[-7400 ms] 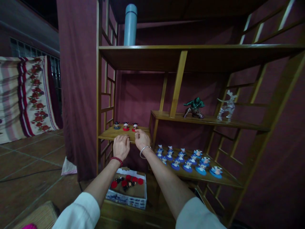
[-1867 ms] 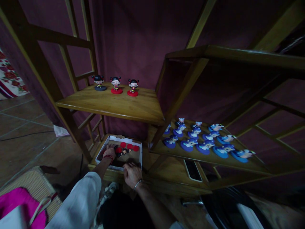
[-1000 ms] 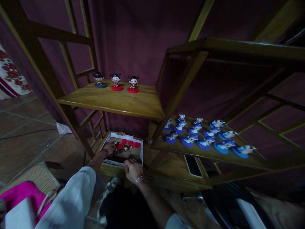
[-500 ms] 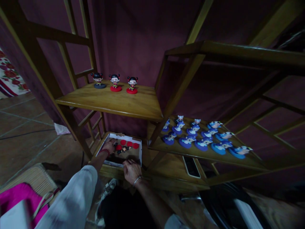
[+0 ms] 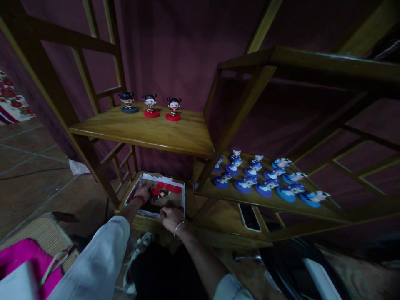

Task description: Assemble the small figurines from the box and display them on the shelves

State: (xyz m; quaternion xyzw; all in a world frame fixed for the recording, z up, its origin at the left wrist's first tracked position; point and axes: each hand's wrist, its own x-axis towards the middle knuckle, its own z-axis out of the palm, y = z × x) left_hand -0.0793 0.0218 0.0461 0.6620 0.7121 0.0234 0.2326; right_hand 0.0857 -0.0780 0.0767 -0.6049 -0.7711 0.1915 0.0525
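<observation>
A shallow white-rimmed cardboard box [image 5: 183, 196] sits on the low shelf. Inside it lie several red round bases [image 5: 169, 187] and small dark-haired figurines [image 5: 162, 194]. My left hand [image 5: 142, 192], with a red bead bracelet at its wrist, reaches into the left side of the box. Its fingers are bent down, and what they hold, if anything, is hidden. With fingers curled, my right hand [image 5: 171, 218] grips the near rim of the box, close to the right corner; a silver bracelet circles that wrist.
On the upper shelf [image 5: 140, 131] stand three figurines [image 5: 150, 106] on round bases. Several blue and purple figurines [image 5: 246, 183] fill the right shelf. A phone [image 5: 250, 216] lies below them. At the lower left is a woven stool [image 5: 40, 231] with a pink cloth [image 5: 28, 258].
My left hand has shifted slightly within the box, and the dark piece near its fingertips no longer shows. My right hand stays at the near rim, its fingers more tightly curled.
</observation>
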